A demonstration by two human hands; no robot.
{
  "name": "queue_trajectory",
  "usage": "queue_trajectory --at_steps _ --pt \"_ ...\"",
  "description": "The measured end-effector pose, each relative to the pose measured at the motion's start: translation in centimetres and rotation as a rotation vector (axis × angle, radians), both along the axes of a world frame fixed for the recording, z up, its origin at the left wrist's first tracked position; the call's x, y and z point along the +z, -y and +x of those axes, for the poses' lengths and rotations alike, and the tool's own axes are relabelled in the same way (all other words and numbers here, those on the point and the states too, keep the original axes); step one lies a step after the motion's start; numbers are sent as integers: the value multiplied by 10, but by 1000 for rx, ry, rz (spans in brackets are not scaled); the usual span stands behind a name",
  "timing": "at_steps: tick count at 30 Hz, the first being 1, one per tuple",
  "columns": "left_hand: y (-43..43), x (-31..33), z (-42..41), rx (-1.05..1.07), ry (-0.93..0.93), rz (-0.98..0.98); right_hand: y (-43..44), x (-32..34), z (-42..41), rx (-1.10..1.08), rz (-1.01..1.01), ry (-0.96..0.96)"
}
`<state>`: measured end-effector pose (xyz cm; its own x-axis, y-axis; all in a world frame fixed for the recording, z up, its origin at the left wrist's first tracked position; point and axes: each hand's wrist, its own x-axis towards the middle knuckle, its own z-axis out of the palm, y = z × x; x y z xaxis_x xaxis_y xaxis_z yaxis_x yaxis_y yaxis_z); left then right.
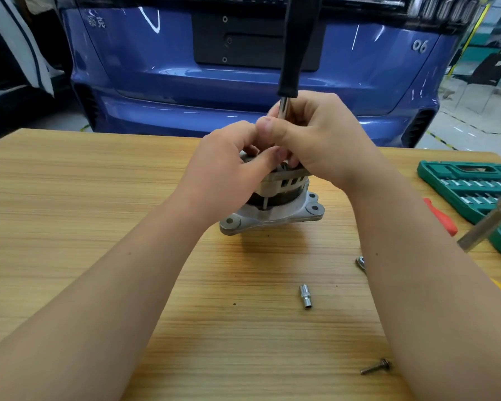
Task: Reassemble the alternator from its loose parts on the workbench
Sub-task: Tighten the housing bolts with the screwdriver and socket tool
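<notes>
The grey alternator [275, 204] stands upright on the wooden workbench [70, 198], mounting flange at the bottom. My right hand [315, 134] grips the metal shaft of a black-handled screwdriver [297, 44] held upright over the alternator's top. My left hand [229, 160] rests on the top of the housing, fingers curled beside the screwdriver tip. Both hands hide the top face and whatever the tip meets. A loose bolt [376, 367] and a small socket [306, 296] lie on the bench nearer to me.
A green socket set case [472, 186] lies open at the right edge, with a red-handled tool [441, 217] beside it. A metal tool end [360, 263] shows by my right forearm. A blue car's rear [243, 82] stands just behind the bench.
</notes>
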<state>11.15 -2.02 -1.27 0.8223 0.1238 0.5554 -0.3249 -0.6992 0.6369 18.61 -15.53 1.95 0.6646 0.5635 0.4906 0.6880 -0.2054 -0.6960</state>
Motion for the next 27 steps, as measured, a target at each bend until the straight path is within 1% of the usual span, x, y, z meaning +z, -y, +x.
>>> queue_trajectory --at_steps 2,4,6,8,10,12,16,17,20,22,25,27 --pt "-3 1 -1 -40 -27 9 5 3 0 58 14 -46" --pt "-3 2 -1 -45 -42 -3 4 1 1 13 25 -17" --pt "-1 1 0 -25 -35 -24 -1 -1 -1 -63 8 65" --pt "0 2 1 -8 -39 -18 0 2 -2 -85 -28 64" --pt "-4 3 1 -31 -60 -6 7 6 -1 2 -56 8" --pt "-8 3 0 -64 -78 8 11 7 -1 53 -34 -22" --pt "-4 0 1 6 -13 -32 1 4 -4 -63 -15 53" --pt "-4 -1 2 17 -9 -38 2 4 -3 -55 -30 40" --pt "-6 0 2 -23 -58 -4 12 9 -3 58 -54 -41" --pt "-8 0 1 -48 -66 -6 9 7 -1 18 -24 -19" --pt "-3 0 2 -8 -4 -40 -3 2 -4 -105 -11 42" --pt "-2 -1 3 -2 11 -61 -2 -1 -3 -38 -54 24"
